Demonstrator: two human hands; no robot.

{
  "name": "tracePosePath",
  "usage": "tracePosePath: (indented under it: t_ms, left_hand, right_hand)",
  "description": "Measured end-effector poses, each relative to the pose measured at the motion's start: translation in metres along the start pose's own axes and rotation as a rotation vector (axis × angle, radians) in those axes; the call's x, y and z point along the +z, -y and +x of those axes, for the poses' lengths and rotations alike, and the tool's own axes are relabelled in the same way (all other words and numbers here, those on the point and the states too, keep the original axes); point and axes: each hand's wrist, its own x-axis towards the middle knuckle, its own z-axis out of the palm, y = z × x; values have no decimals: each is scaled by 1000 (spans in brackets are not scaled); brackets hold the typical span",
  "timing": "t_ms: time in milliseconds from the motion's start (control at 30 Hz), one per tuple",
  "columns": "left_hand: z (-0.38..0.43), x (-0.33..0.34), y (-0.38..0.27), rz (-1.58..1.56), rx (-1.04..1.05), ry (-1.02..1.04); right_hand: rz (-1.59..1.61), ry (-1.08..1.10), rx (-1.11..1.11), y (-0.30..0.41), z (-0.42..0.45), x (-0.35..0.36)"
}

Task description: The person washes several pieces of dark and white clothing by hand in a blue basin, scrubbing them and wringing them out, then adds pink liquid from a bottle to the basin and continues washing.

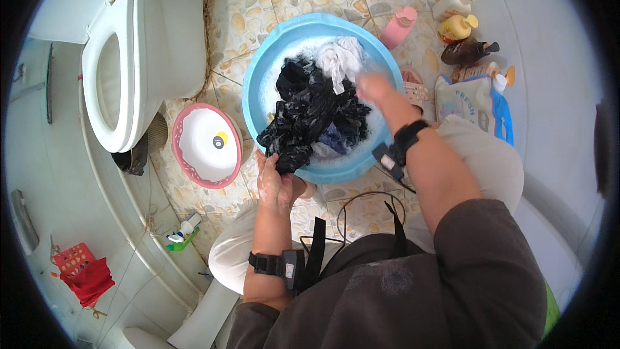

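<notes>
A round light-blue plastic basin (252, 111) stands on the floor before me, with soapy water around wet laundry. My left hand (273, 182) grips the lower-left end of a black wet garment (305, 111) at the basin's near rim. Blurred by motion, my right hand (375, 88) is over the right side of the basin, close to a white cloth (340, 58); its fingers are too smeared to tell whether they hold anything. A dark-blue cloth (336, 139) lies in the suds beneath the black garment's right side.
Left of the basin is a white washbowl with a pink rim (178, 150), near a toilet (111, 82). A pink bottle (399, 28), several pump bottles (455, 28) and a detergent bag (465, 102) line the right side. A black cable (344, 213) loops near my legs.
</notes>
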Motion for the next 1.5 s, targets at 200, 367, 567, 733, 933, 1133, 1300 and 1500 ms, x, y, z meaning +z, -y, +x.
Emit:
tracePosePath:
  t_ms: [200, 367, 567, 733, 933, 1133, 1300, 1500]
  left_hand:
    - [-20, 25, 1, 31, -5, 30]
    - [-30, 31, -3, 102, -91, 109]
    - [-29, 40, -2, 84, -41, -24]
    - [-37, 55, 6, 169, 45, -84]
    - [-43, 51, 8, 162, 47, 83]
    - [-50, 50, 7, -32, -64, 318]
    - [-39, 38, 6, -139, -50, 161]
    - [-27, 22, 12, 193, 107, -104]
  right_hand:
    - [411, -117, 576, -80, -23, 78]
    - [757, -119, 718, -77, -19, 87]
    - [1562, 476, 702, -26, -34, 57]
    - [1489, 637, 357, 45, -68, 9]
    - [1173, 425, 41, 108, -114, -37]
    - [44, 253, -462, 145, -163, -5]
    - [-108, 301, -491, 94, -168, 63]
    - [328, 235, -252, 102, -128, 35]
